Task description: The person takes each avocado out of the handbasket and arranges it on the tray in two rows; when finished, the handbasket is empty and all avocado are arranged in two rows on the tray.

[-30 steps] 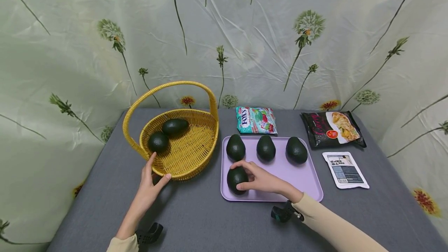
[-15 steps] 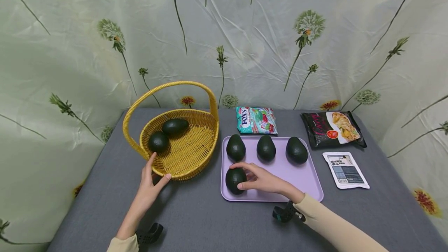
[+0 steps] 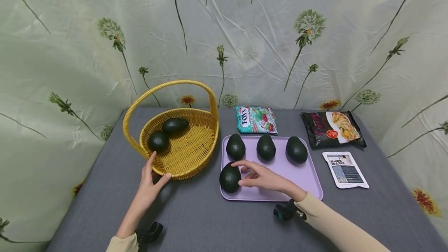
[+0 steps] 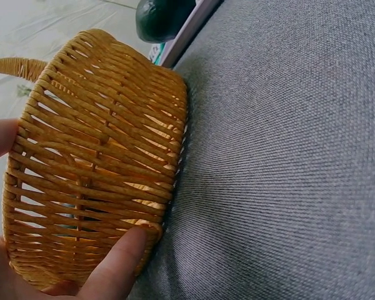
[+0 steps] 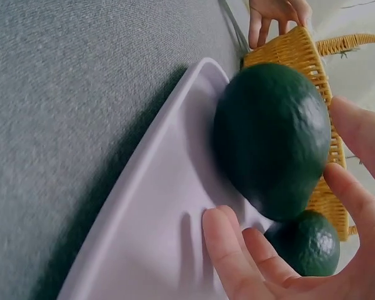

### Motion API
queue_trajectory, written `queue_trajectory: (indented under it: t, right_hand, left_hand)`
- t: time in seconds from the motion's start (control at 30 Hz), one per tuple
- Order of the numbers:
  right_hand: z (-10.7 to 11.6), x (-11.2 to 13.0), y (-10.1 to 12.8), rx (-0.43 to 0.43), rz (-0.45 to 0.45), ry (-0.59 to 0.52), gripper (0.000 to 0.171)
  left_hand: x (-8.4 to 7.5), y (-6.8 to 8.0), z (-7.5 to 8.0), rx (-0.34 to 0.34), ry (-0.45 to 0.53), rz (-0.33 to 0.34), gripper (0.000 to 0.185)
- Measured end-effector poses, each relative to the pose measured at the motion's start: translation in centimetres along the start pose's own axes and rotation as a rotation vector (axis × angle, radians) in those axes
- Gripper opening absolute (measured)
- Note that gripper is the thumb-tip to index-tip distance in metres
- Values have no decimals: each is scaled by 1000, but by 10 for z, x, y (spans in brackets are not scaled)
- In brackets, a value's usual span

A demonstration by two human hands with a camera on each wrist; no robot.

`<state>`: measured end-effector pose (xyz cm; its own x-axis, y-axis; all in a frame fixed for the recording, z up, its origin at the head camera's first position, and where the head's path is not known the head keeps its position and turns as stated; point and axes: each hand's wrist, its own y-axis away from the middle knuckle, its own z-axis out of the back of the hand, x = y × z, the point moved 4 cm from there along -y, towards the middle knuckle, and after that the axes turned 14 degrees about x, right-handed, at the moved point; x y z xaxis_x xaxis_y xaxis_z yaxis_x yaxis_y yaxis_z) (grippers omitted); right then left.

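Observation:
A yellow wicker basket (image 3: 182,158) with a tall hooped handle has two dark green avocados in it. My left hand (image 3: 148,186) holds its near left rim; thumb and index finger lie at the rim in the head view, while another fingertip (image 4: 134,240) presses the outer weave in the left wrist view. On a lilac tray (image 3: 290,189), my right hand (image 3: 264,176) is beside the front-left avocado (image 3: 230,178), fingers spread and fingertips right at its right side. In the right wrist view this avocado (image 5: 272,137) stands large before the parted fingers.
Three more avocados, one of them an avocado (image 3: 266,149) in the middle, form the tray's back row. Behind the tray lies a FOX'S candy bag (image 3: 257,120). To the right are a black food packet (image 3: 332,129) and a white pouch (image 3: 345,170). A flowered curtain (image 3: 224,30) hangs behind.
The front avocado has shifted left toward the tray's left edge, and my right hand's fingers have loosened from round it. My left hand and the basket stay in place.

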<state>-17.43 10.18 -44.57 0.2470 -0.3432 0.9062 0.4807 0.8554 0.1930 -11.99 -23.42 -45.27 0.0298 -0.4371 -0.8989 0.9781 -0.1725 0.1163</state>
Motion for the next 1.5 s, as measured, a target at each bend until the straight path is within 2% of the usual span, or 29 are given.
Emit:
queue_trajectory:
  t: [0.13,0.3,0.77,1.5]
  right_hand:
    - [-3,2,-6,10,9,-15,49]
    - [-6,3,-10,-16,-8,-24,45]
    - [-6,1,3,-6,-55,-66,44]
    - [-5,1,3,-13,1,-49,42]
  left_hand:
    - [1,0,0,-4,-3,-2,81]
    - [1,-1,-1,-4,1,2,82]
    - [2,-1,0,-4,-4,-25,81]
    - [1,0,0,-2,8,-18,81]
